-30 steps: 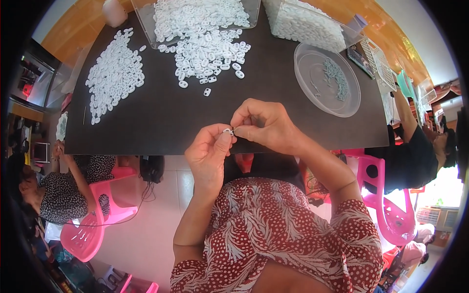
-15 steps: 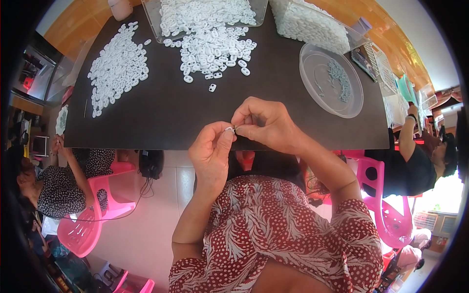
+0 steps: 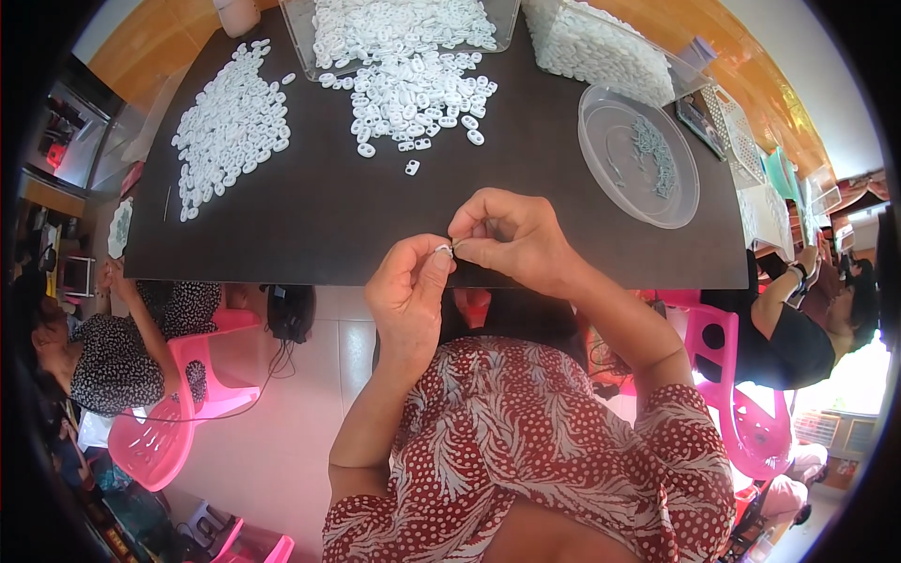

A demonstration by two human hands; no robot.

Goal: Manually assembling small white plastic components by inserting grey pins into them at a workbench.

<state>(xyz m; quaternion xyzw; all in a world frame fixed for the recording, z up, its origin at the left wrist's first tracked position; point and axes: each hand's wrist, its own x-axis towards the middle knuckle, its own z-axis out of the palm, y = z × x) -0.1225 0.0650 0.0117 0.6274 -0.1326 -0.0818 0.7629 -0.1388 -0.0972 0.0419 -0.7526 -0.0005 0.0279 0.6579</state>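
Close together over the near edge of the dark table, my two hands meet at the fingertips. My left hand (image 3: 409, 289) pinches a small white plastic piece (image 3: 443, 250) between thumb and forefinger. The thumb and forefinger of my right hand (image 3: 518, 240) are pressed together against that piece's right side; whatever they grip is too small to make out. One loose white two-holed piece (image 3: 412, 168) lies ahead of my hands. Beyond it, a heap of similar white pieces (image 3: 408, 98) spills from a clear tray (image 3: 515, 23). To the right, a round clear plastic lid (image 3: 597, 174) carries small grey-green bits (image 3: 654, 159).
Another pile of white pieces (image 3: 230, 127) spreads at the left, beside a thin needle-like rod (image 3: 168, 204). A clear bin of white pieces (image 3: 596, 52) and a phone (image 3: 699, 127) stand back right. People sit on either side, near pink chairs (image 3: 192, 413).
My hands stay pinched together at nearly the same spot. The view has shifted slightly. The person at the right has lowered an arm a little.
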